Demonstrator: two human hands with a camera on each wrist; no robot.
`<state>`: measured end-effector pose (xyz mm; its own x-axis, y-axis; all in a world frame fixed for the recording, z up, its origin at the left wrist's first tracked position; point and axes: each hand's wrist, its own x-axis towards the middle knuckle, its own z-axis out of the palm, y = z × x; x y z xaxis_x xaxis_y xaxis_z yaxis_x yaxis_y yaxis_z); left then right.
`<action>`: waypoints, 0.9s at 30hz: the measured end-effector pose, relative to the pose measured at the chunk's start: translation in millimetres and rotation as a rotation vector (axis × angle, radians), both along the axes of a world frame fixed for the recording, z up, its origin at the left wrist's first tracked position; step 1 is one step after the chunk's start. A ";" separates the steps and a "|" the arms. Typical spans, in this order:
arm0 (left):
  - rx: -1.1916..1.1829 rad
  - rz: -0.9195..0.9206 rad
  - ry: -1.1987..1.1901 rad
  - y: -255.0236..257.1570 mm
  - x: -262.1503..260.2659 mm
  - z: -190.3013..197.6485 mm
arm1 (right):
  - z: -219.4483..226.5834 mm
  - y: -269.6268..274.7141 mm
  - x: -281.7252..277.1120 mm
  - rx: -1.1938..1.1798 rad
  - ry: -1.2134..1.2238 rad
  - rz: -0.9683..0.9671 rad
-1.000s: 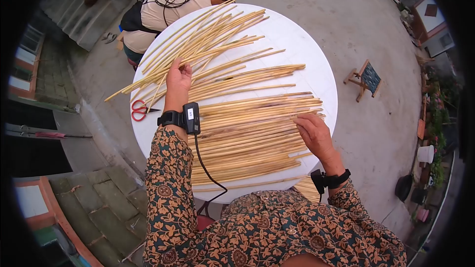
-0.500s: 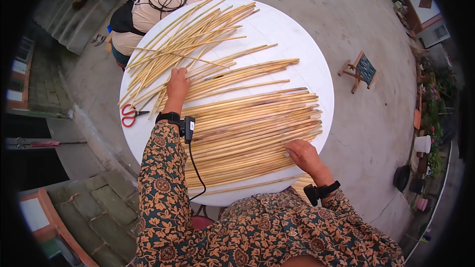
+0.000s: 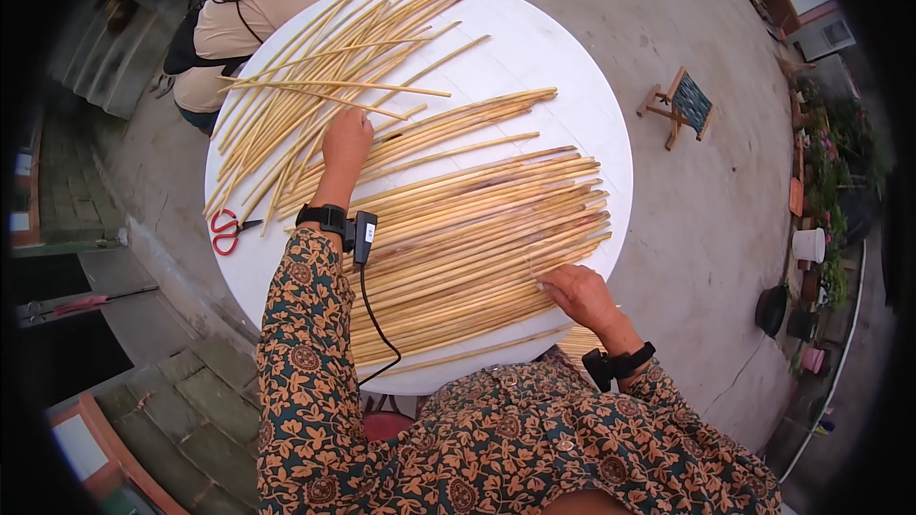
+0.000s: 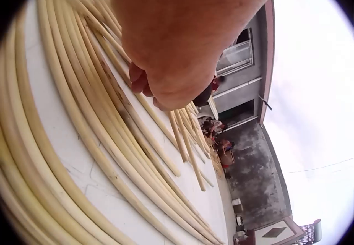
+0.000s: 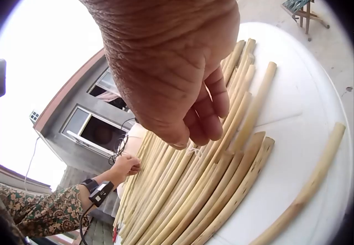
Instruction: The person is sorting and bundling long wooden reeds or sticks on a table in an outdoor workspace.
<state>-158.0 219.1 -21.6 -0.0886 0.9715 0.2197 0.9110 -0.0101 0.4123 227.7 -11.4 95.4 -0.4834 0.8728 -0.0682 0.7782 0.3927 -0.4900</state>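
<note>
In the head view my left hand point(image 3: 347, 145) is at the near edge of a loose pile of dry plant stalks point(image 3: 286, 124). Its fingers are curled at a pale stalk point(image 3: 382, 113) that slants across the pile; the palm hides most of the grip. Stalk ends point(image 4: 193, 162) stick out past this hand in the left wrist view. My right hand point(image 3: 580, 294) hovers close over a row of stalks point(image 3: 468, 238) laid side by side. Thumb and fingers come together at a thin white thread point(image 5: 194, 150) by the row's right end.
The stalks lie on a round white table point(image 3: 582, 76). Red-handled scissors point(image 3: 225, 232) lie at its left edge. Another person point(image 3: 258, 10) bends beside the far left side. A folding stool point(image 3: 682, 107) stands on the ground to the right.
My left hand, fingers visible at first, has turned and curled; stalks now lie crosswise on the pile beside it. My right hand has moved left and towards my body. The head view has shifted.
</note>
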 end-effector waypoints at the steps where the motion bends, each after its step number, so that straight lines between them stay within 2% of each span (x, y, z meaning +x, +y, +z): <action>1: -0.035 -0.061 0.040 -7.5 1.1 -6.4 | -5.4 1.2 -7.4 0.007 0.013 -0.004; 4: 0.140 -0.064 0.086 -32.0 -0.1 -26.2 | -20.8 2.4 -33.9 0.018 0.032 -0.013; 8: 0.134 -0.147 -0.039 -32.3 -6.2 -46.0 | -36.6 0.0 -54.7 0.014 0.011 -0.015; 11: 0.010 -0.227 -0.119 -29.1 -4.8 -51.6 | -40.9 -0.5 -56.8 0.009 0.027 -0.005; 20: -0.137 -0.333 -0.235 -32.9 6.1 -42.2 | -46.5 9.3 -45.8 0.002 -0.014 0.010; 23: -0.149 -0.301 -0.194 -41.8 -0.6 -43.0 | -53.4 34.6 -54.0 0.089 0.040 0.004; 26: -0.014 -0.298 -0.275 -58.5 -0.7 -55.9 | -59.4 76.3 -73.9 0.167 0.110 -0.072; 27: 0.018 -0.245 -0.257 -64.5 -0.7 -59.4 | -56.9 91.1 -83.2 0.157 0.070 -0.059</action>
